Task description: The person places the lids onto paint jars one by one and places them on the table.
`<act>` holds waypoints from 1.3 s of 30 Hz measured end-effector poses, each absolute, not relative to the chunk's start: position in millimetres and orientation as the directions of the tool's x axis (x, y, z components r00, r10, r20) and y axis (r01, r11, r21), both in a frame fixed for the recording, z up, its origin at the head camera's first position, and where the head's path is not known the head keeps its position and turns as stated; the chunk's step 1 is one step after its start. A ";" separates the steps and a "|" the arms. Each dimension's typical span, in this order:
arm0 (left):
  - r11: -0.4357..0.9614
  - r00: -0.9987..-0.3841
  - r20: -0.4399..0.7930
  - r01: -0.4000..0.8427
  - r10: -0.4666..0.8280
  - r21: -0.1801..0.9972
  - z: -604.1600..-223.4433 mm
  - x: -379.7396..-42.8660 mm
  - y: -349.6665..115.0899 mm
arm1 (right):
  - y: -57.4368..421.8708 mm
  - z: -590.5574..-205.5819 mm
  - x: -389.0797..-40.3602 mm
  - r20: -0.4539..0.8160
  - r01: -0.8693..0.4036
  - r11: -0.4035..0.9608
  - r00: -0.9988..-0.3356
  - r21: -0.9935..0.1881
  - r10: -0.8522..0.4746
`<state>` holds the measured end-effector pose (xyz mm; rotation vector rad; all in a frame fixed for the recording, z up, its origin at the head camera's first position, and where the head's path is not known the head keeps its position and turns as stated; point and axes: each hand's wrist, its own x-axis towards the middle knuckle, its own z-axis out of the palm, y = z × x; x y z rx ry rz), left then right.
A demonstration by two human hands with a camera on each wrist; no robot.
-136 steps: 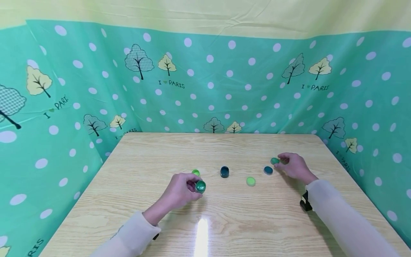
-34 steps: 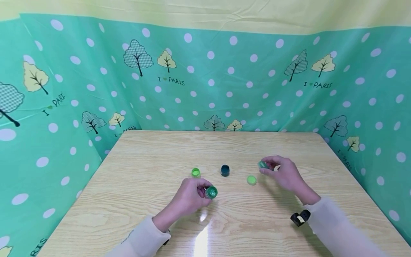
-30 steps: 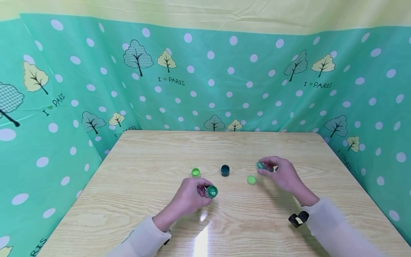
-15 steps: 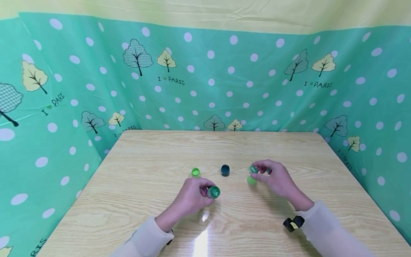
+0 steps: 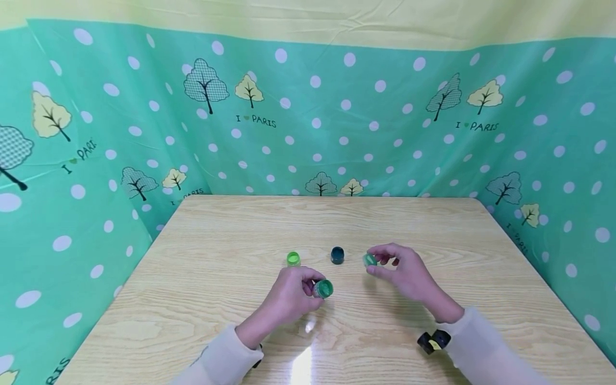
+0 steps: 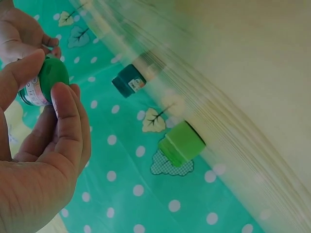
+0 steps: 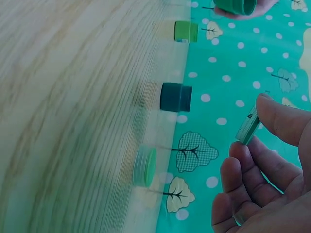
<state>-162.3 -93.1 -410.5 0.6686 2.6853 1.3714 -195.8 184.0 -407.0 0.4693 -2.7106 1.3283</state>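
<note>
In the head view my left hand (image 5: 289,297) grips a small uncapped green paint jar (image 5: 323,289), its mouth tilted to the right. Fingers and thumb curl round the jar's sides in the left wrist view. Opposite it, my right hand (image 5: 409,272) pinches a thin green lid (image 5: 369,260) between thumb and fingertips, held up on edge in the right wrist view. The lid and jar are apart, roughly a hand's width between them. A light-green jar (image 5: 293,259) without a lid stands just beyond the left hand, and a dark teal jar (image 5: 337,255) stands between the hands.
A light-green lid (image 7: 145,166) lies on the wooden table (image 5: 231,224) in the right wrist view; the right hand covers it in the head view. A patterned green curtain (image 5: 269,139) surrounds the table's back and sides. Black wrist straps (image 5: 434,341) show at the cuffs.
My right hand has picked up the green lid from the table and carried it left, over the light-green lid. My left hand has moved slightly right with the green jar, tilting it rightward.
</note>
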 end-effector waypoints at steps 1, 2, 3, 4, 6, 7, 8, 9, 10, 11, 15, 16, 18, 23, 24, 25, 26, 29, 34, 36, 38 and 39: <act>0.511 -0.904 0.149 0.356 0.401 0.783 -410.6 -162.5 -92.9 | 182.9 -406.6 -195.1 0.208 -0.309 0.572 -0.949 -0.760 -0.235; 0.512 -0.904 0.148 0.355 0.401 0.782 -410.7 -162.5 -92.8 | 181.9 -406.4 -194.4 0.205 -0.306 0.569 -0.950 -0.763 -0.236; 0.513 -0.905 0.145 0.351 0.399 0.783 -410.8 -162.4 -92.5 | 180.9 -406.3 -193.8 0.203 -0.305 0.569 -0.950 -0.763 -0.237; 0.514 -0.907 0.140 0.346 0.397 0.785 -410.8 -162.4 -92.4 | 179.8 -406.2 -193.4 0.202 -0.305 0.571 -0.950 -0.762 -0.238; 0.515 -0.909 0.134 0.340 0.395 0.787 -411.0 -162.4 -92.0 | 177.8 -406.0 -192.3 0.201 -0.305 0.571 -0.950 -0.763 -0.239; 0.514 -0.910 0.131 0.337 0.394 0.789 -411.1 -162.4 -91.7 | 176.8 -406.0 -191.8 0.201 -0.305 0.569 -0.950 -0.764 -0.240; 0.514 -0.911 0.128 0.333 0.393 0.790 -411.3 -162.5 -91.5 | 175.9 -405.9 -191.3 0.200 -0.305 0.568 -0.950 -0.764 -0.241; 0.513 -0.912 0.124 0.328 0.391 0.793 -411.5 -162.4 -91.4 | 175.0 -406.1 -190.9 0.198 -0.305 0.567 -0.950 -0.765 -0.243; 0.514 -0.913 0.123 0.327 0.390 0.793 -411.4 -162.3 -91.2 | 174.2 -406.3 -190.4 0.199 -0.306 0.563 -0.949 -0.768 -0.245; 0.513 -0.913 0.122 0.325 0.389 0.795 -411.6 -162.5 -91.1 | 173.5 -406.5 -189.9 0.198 -0.306 0.560 -0.949 -0.770 -0.246; 0.511 -0.916 0.115 0.314 0.384 0.800 -411.8 -162.7 -90.7 | 170.2 -407.5 -188.1 0.198 -0.312 0.553 -0.946 -0.773 -0.257; 0.512 -0.917 0.114 0.313 0.382 0.800 -411.9 -162.9 -90.6 | 169.4 -407.6 -187.6 0.198 -0.313 0.552 -0.945 -0.773 -0.259; 0.513 -0.918 0.113 0.311 0.379 0.800 -411.7 -163.0 -90.5 | 167.5 -407.3 -186.5 0.196 -0.315 0.551 -0.944 -0.773 -0.264; 0.515 -0.916 0.123 0.322 0.383 0.795 -411.3 -163.1 -89.6 | 162.8 -405.9 -183.9 0.189 -0.313 0.530 -0.942 -0.788 -0.276; 0.513 -0.914 0.126 0.326 0.385 0.794 -411.4 -163.2 -89.2 | 161.9 -405.6 -183.4 0.186 -0.311 0.523 -0.943 -0.794 -0.277; 0.513 -0.913 0.127 0.329 0.388 0.793 -411.4 -163.3 -88.9 | 161.1 -405.4 -183.0 0.185 -0.312 0.518 -0.941 -0.797 -0.283; 0.514 -0.911 0.130 0.333 0.391 0.791 -411.4 -163.5 -88.5 | 160.4 -405.4 -182.6 0.185 -0.315 0.512 -0.939 -0.799 -0.288; 0.523 -0.911 0.128 0.335 0.392 0.783 -411.1 -163.9 -87.2 | 158.0 -405.0 -181.8 0.185 -0.321 0.512 -0.936 -0.797 -0.299; 0.527 -0.909 0.134 0.344 0.395 0.777 -410.4 -165.0 -85.7 | 154.3 -403.8 -181.9 0.187 -0.335 0.516 -0.930 -0.788 -0.317; 0.525 -0.908 0.135 0.345 0.396 0.778 -410.1 -165.4 -85.0 | 153.6 -403.6 -182.3 0.189 -0.340 0.516 -0.927 -0.786 -0.324; 0.525 -0.908 0.133 0.343 0.397 0.779 -410.3 -165.6 -84.0 | 152.8 -403.6 -182.8 0.193 -0.348 0.513 -0.924 -0.785 -0.331; 0.523 -0.908 0.130 0.341 0.398 0.781 -410.6 -165.8 -83.5 | 152.3 -403.7 -183.0 0.195 -0.350 0.514 -0.923 -0.783 -0.332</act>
